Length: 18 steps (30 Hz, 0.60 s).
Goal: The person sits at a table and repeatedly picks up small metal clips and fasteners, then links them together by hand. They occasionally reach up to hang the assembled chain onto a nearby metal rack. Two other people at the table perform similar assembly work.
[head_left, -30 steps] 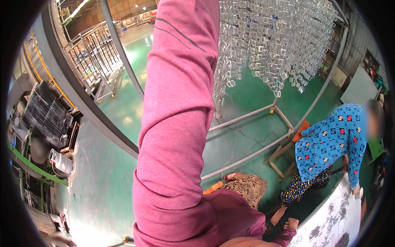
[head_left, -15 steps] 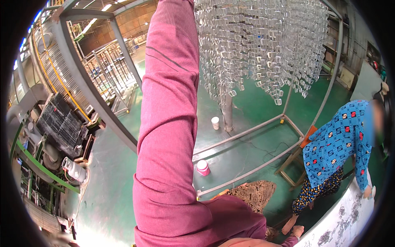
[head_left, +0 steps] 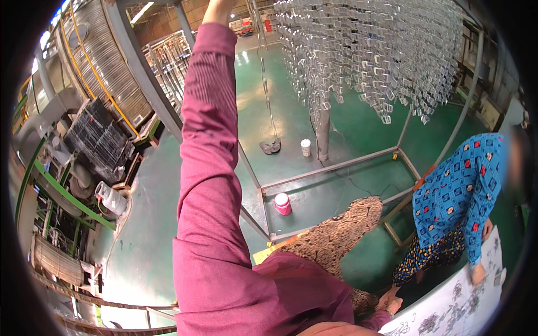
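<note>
Rails (head_left: 330, 168) bar the floor (head_left: 358, 126) near dangling links (head_left: 386, 56); of the hands (head_left: 394, 305), left is unseen, right's hold unclear.

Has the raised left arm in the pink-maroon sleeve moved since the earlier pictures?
Yes, leftward in view, judged against the hanging curtain of silvery links: the left arm met its left edge earlier; now glossy green floor shows between them.
</note>
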Motion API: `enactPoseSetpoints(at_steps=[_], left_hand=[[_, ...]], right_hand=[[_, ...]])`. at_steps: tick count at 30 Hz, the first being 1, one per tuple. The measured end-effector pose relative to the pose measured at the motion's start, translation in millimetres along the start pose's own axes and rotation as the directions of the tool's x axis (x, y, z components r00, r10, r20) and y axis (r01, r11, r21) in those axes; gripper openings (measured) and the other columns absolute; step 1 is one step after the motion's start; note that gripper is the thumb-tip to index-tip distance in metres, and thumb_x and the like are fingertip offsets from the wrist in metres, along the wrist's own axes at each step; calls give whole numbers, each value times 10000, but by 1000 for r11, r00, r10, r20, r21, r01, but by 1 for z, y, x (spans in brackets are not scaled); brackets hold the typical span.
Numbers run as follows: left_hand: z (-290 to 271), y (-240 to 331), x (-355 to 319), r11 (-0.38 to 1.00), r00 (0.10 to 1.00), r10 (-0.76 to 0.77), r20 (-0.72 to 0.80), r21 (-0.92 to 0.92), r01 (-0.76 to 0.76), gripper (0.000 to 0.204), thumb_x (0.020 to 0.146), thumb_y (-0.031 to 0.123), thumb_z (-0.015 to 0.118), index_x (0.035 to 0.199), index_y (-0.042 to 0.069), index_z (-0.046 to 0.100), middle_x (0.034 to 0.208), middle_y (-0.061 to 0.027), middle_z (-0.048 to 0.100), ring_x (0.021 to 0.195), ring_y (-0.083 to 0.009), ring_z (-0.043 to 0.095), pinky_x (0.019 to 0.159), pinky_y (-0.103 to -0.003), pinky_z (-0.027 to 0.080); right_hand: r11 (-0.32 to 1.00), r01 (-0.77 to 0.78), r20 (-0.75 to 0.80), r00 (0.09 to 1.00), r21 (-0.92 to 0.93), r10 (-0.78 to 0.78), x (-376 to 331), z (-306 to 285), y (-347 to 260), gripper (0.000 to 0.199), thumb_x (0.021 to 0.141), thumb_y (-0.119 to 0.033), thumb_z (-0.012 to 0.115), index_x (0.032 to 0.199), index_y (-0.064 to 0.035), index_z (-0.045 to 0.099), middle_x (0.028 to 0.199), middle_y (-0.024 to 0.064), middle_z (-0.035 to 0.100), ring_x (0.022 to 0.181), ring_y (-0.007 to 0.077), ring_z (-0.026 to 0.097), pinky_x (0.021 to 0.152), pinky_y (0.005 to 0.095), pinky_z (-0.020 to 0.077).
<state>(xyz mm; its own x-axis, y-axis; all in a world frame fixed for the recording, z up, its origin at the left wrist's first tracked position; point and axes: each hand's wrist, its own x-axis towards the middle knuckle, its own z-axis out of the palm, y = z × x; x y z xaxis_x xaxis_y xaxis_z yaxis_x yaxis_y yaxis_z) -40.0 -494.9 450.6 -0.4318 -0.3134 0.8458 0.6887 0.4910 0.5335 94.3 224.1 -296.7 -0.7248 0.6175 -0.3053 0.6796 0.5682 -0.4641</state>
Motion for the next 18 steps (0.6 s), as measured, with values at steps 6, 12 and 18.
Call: enactPoseSetpoints(at_steps=[6, 12, 18], left_hand=[[-27, -11, -82, 999, 999, 19, -50, 40, -17, 269, 858, 152, 612, 1047, -39, 609, 931, -142, 660, 820, -186, 639, 739, -294, 522], [-25, -32, -189, 996, 997, -62, -47, -64, 59, 239, 880, 137, 616, 1037, -42, 601, 941, -109, 637, 850, -153, 591, 816, -302, 479], [-33, -53, -240, 923, 951, -296, -84, -283, 262, 106, 864, 14, 594, 958, -35, 597, 877, -108, 639, 828, -146, 587, 779, -274, 458]], right_hand=[[440, 464, -133, 790, 769, -599, -103, -57, -261, 192, 911, -116, 575, 992, 47, 635, 838, 5, 602, 705, 74, 507, 610, 200, 432], [82, 573, -103, 282, 815, -954, -260, -92, -580, 151, 858, -62, 640, 990, 11, 647, 869, 21, 647, 780, 74, 577, 703, 211, 468], [40, 734, -160, 201, 678, -967, -279, -35, -702, 245, 797, -165, 717, 983, -7, 698, 747, -7, 624, 654, 46, 522, 601, 219, 445]])
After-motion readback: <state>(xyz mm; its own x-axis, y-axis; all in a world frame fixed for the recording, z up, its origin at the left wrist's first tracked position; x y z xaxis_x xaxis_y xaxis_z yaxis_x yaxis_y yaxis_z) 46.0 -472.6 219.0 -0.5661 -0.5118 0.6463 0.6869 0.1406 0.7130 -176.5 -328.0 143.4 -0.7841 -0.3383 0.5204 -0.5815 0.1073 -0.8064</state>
